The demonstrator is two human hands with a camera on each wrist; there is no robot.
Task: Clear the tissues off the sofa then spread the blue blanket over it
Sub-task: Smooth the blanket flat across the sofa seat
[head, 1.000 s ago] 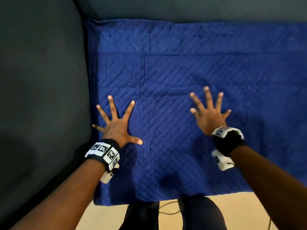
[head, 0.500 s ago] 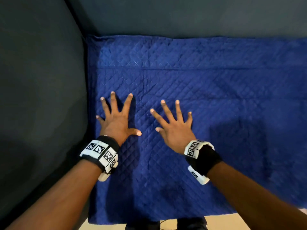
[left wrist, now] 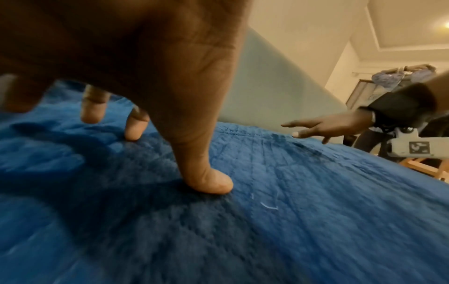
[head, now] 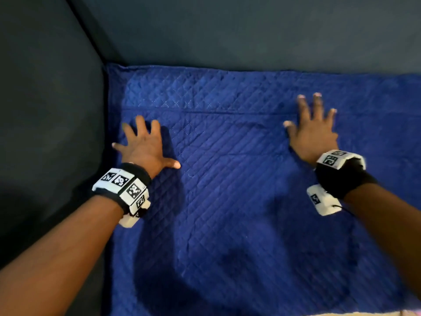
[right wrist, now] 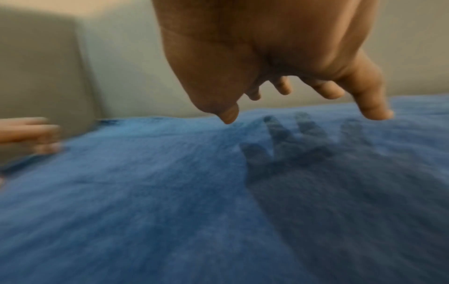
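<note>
The blue quilted blanket (head: 227, 201) lies flat over the seat of the dark grey sofa (head: 45, 110), reaching the backrest and the left armrest. My left hand (head: 143, 147) is spread flat on the blanket near the armrest, its thumb (left wrist: 206, 182) pressing the cloth. My right hand (head: 312, 131) is spread over the blanket further right near the backrest; in the right wrist view its fingertips (right wrist: 374, 113) hover just above the blanket (right wrist: 170, 192), casting a shadow. No tissues are in view.
The sofa's backrest (head: 250, 30) runs along the top, the armrest stands at the left. A strip of pale floor (head: 364, 313) shows at the bottom right. Beyond the sofa, a wooden stand with hanging clothes (left wrist: 401, 76) sits by a cream wall.
My right hand has swept right and toward the backrest, away from the left hand. My left hand has stayed near the armrest. The view has shifted closer to the sofa.
</note>
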